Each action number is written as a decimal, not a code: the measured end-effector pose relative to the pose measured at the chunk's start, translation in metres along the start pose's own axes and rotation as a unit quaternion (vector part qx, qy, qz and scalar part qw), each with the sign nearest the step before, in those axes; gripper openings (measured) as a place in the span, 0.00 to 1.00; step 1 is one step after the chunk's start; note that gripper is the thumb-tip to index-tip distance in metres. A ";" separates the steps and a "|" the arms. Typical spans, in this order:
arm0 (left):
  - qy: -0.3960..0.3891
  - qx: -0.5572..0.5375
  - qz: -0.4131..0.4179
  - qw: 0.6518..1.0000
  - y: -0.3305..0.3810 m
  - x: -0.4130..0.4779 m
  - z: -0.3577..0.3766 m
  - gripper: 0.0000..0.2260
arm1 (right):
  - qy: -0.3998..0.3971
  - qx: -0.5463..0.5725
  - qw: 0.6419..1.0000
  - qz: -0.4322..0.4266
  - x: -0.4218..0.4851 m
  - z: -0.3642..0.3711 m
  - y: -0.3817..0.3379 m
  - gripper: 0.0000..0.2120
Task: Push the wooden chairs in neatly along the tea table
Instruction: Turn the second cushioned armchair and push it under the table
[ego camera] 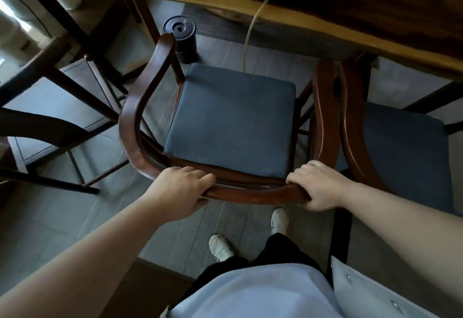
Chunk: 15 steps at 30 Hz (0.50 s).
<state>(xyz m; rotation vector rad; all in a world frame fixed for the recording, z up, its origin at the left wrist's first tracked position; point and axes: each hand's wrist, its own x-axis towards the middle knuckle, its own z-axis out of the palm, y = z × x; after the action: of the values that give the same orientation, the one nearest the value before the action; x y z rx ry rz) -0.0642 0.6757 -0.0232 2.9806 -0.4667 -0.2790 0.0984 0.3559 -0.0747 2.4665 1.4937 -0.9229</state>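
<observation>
Both hands clasp the curved back rail of a wooden chair (135,107); the left hand (180,189) wraps over the rail near its left bend, fingers curled on top and thumb beneath, while the right hand (318,184) closes on the rail near its right bend in the same way; set apart like this, the two grips likely let the person steer the chair straight rather than twist it. Ahead of the hands lies the chair's dark blue seat cushion (233,119), and beyond it the edge of the tea table (288,9); the right armrest's tip reaches under the tabletop, but the seat is mostly clear of it, so the chair seems only partly pushed in. Just to the right of the right hand stands a second chair (350,117), its arm nearly touching the first chair's arm; that closeness suggests the push needs care to avoid scraping. Ahead of the left hand, past the chair's left armrest, a black cylinder (181,34) stands on the floor under the table; a pale cable (250,32) hangs from the table's edge down towards the seat.
</observation>
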 end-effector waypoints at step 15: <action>-0.080 -0.038 0.003 0.996 -0.050 -0.005 -0.012 0.30 | 0.252 0.211 0.944 -0.016 0.019 -0.009 -0.094 0.28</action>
<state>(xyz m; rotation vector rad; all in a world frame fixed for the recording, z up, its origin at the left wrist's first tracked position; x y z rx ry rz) -0.0517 0.7256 -0.0180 2.8944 -0.4695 -0.5258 0.0299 0.4221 -0.0586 3.1894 1.6085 -0.7031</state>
